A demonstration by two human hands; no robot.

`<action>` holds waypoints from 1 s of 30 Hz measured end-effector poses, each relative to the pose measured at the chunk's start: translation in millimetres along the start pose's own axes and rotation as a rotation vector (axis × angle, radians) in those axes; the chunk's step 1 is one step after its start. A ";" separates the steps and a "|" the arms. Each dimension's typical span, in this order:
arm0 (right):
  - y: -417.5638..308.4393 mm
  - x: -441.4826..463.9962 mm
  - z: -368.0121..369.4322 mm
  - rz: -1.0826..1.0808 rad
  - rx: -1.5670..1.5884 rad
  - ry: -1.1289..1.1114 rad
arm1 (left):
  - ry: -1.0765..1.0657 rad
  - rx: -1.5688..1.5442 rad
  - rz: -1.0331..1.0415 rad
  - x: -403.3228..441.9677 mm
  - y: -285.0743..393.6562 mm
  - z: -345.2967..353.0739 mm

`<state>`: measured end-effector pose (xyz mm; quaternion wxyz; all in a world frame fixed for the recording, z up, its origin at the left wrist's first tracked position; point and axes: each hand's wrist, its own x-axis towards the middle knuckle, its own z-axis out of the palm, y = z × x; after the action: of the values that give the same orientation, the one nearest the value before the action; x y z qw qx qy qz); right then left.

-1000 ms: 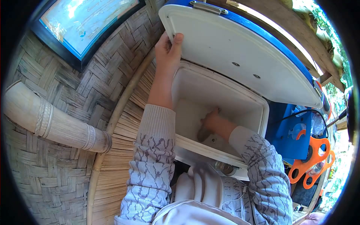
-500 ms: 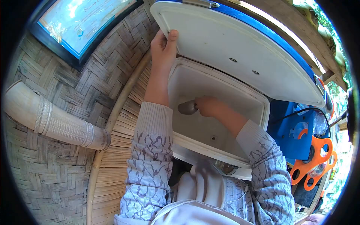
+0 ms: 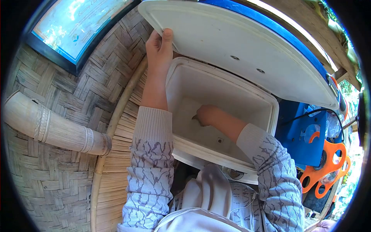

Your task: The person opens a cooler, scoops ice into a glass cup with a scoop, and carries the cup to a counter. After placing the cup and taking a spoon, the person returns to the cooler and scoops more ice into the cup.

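Observation:
My left hand (image 3: 160, 48) is closed on the left edge of the raised lid (image 3: 220, 42), thumb on its white inner face. Below the lid, the white-lined cooler box (image 3: 239, 101) stands open. Down inside it, my right hand (image 3: 210, 115) is wrapped round a metal scoop (image 3: 197, 120). Only a small part of the scoop shows, and the fingers hide the rest. A drain hole (image 3: 220, 140) shows on the inside of the box, just below the right hand.
A woven bamboo wall (image 3: 46, 170) rises on the left, with a bamboo tube (image 3: 62, 127) jutting from it and a framed certificate (image 3: 79, 29) above. Right of the box are a blue panel (image 3: 297, 131), a black cable and orange parts (image 3: 326, 164).
My right hand has turned within the box, so the scoop's bowl is now mostly hidden. My left hand stays on the lid, and the view has shifted slightly.

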<state>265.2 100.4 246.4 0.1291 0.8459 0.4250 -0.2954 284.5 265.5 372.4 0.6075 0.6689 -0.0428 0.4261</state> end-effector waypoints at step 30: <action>-19.8 -8.5 -25.1 -0.234 0.434 -0.257 | 0.023 0.042 -0.001 2.4 -4.2 -1.9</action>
<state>255.3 118.7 272.1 -0.0374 0.7543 0.4269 -0.4973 287.4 269.3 370.4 0.5941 0.6766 -0.0268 0.4342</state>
